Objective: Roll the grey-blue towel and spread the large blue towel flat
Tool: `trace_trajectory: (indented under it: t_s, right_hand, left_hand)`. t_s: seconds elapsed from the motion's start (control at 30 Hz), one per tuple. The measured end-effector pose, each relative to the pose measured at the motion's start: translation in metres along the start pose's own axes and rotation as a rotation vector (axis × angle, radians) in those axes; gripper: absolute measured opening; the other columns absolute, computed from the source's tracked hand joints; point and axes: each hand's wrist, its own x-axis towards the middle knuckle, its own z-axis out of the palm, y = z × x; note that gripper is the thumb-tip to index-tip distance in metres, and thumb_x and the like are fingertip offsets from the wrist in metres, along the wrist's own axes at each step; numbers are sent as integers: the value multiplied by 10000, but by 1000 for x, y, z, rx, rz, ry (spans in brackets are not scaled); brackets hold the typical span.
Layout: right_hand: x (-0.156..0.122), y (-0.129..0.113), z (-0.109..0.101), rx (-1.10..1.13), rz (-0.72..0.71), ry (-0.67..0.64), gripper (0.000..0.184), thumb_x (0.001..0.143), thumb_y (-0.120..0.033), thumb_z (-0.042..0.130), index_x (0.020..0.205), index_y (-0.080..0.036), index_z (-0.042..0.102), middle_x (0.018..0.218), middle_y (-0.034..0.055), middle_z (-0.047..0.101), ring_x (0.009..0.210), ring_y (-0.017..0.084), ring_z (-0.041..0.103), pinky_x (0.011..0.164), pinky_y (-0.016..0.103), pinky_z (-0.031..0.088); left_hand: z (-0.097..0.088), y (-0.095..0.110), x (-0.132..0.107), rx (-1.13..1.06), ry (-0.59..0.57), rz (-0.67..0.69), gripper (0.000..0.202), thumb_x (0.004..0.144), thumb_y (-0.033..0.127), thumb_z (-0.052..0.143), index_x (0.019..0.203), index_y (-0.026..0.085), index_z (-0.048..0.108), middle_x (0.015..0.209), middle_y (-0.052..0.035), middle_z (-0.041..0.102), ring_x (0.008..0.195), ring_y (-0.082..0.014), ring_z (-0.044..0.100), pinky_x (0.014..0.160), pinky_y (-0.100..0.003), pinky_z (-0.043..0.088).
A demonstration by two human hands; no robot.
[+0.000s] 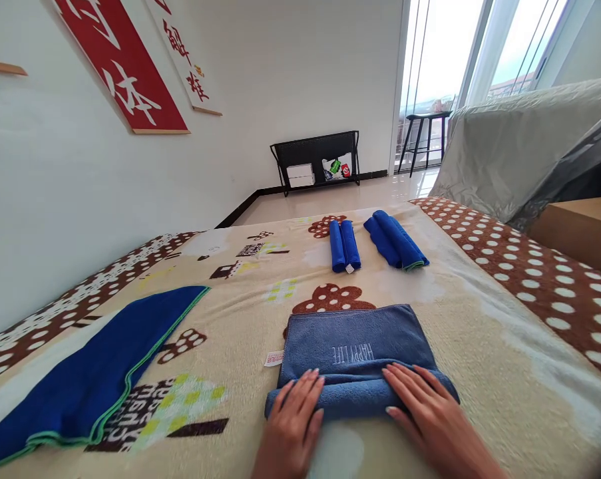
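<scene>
A grey-blue towel with stitched lettering lies on the patterned blanket in front of me, its near edge rolled up. My left hand rests flat on the left part of the roll, fingers spread. My right hand presses on the right part of the roll in the same way. Farther up the blanket lie two rolled bright blue towels, one upright in view and one angled to the right.
A flat bright blue towel with green trim is spread at the left. White wall with red banners at the left, a black rack on the floor beyond, covered furniture and a wooden surface at the right.
</scene>
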Motion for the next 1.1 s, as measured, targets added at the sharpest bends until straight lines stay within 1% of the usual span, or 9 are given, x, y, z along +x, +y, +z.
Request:
trace_trajectory:
  t_s: [0.1,0.17,0.3,0.4,0.5,0.67,0.83,0.93,1.1]
  right_hand:
    - [-25,40,-10,-123,17,-38,473,980,-497,367,1300,-224,583,1470,-65,363,1331,108,411,1191,305,207]
    - [-30,49,-15,-145,51,-31,484,975,-491,372,1300,-199,582,1473,-30,363,1341,134,410,1202,336,198]
    - [-4,15,-21,-38,3,31,402,942,-347,431,1264,-180,602,1473,-3,365,1370,135,395,1175,304,249]
    - [23,-22,-16,59,-140,69,365,919,-333,465,1230,-230,624,1451,-50,392,1333,93,427,1149,260,277]
    - [28,-30,-8,23,-192,70,410,908,-436,499,1255,-250,614,1447,-52,397,1307,87,442,1142,268,278]
    - [-11,22,-10,-127,-50,-38,537,935,-539,442,1354,-218,542,1488,-47,333,1352,100,398,1132,295,270]
    - [-44,67,-17,-162,15,-88,484,974,-507,370,1352,-259,541,1467,-90,353,1352,80,404,1091,275,308]
    - [-42,82,-9,-44,150,-156,437,977,-519,357,1304,-328,576,1429,-103,404,1301,92,460,1047,277,367]
    - [-2,106,24,300,439,-389,495,977,-567,297,1325,-342,568,1413,-27,436,1314,106,452,1146,312,364]
  left_hand:
    - [2,-41,-42,109,87,-142,479,971,239,459,1449,204,449,1371,-21,612,1277,-174,539,1067,-327,349]
    - [-1,-50,-56,143,142,-224,464,958,236,476,1421,211,490,1373,-52,608,1279,-220,537,1099,-382,308]
    - [-16,-16,-30,31,266,-281,556,904,136,508,1455,183,453,1420,-113,555,1323,-245,502,1112,-414,336]
    - [-20,23,10,-78,189,-13,620,876,83,464,1490,112,387,1415,-116,562,1380,-229,451,1104,-373,385]
    - [-11,37,27,-17,64,162,565,940,240,474,1483,106,400,1457,-84,526,1374,-212,459,1087,-350,411]
    - [1,1,-8,80,-18,-43,560,978,291,447,1516,171,347,1523,-35,440,1393,-188,435,1090,-356,407]
    - [-2,-38,-38,-26,-37,-184,545,992,267,429,1525,273,318,1455,10,529,1333,-186,512,1028,-394,478]
    - [-6,-55,-25,-171,-13,-273,445,979,315,477,1424,310,487,1366,-5,615,1253,-210,584,1021,-426,487]
    - [-2,-84,32,-431,-69,-405,315,963,337,477,1195,240,666,1220,-65,678,1157,-216,606,1033,-411,460]
